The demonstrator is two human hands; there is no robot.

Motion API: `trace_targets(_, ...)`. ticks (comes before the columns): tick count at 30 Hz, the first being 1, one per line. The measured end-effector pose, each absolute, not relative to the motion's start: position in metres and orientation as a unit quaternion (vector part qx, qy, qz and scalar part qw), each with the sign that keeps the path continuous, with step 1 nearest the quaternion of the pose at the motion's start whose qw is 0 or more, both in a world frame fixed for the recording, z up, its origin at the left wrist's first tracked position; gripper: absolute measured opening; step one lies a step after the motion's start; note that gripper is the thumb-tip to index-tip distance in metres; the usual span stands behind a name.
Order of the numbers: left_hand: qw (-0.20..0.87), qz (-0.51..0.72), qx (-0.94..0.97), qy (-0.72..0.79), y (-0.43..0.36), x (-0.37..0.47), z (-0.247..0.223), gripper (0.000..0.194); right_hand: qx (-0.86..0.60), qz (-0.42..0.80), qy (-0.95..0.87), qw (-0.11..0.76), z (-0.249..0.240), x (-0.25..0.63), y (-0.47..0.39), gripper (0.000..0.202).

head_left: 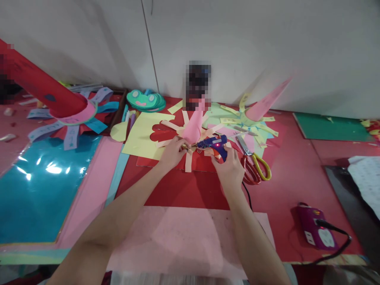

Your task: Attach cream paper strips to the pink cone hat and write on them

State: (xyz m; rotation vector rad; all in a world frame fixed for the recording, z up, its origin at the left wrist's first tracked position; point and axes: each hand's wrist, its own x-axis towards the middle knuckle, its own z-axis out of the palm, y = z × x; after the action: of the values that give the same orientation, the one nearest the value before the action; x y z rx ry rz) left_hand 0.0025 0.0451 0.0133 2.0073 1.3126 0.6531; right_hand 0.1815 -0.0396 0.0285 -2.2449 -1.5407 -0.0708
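Note:
My right hand is wrapped round a blue hot glue gun with a small red light on its side. The gun's nozzle points left, at the base of a pink paper cone. Pale paper strips spread outward from that base like rays. My left hand pinches the near left side of the base, close to the nozzle; what exactly lies between the fingertips is too small to make out. Red card and a yellow sheet lie under the cone.
Scissors with red and yellow handles lie right of the glue gun. Another pink cone with yellow strips stands behind them. A purple power strip holds a plugged-in black cord. A red paper tube rises at left; green frog cut-outs lie near the wall.

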Motion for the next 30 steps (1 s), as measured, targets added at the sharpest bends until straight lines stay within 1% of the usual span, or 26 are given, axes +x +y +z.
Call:
trace_targets(12,0.324,0.254,0.758,0.506,0.0473,0.0031,0.0138,0.017,-0.772,-0.086,-0.585,0.234,0.0271,0.1825,-0.0413,0.035)
trace_targets(30,0.326,0.256,0.751,0.514,0.0469,0.004,0.0132,0.017,-0.743,-0.103,-0.605,0.267,0.0281,0.1825,-0.0429,0.029)
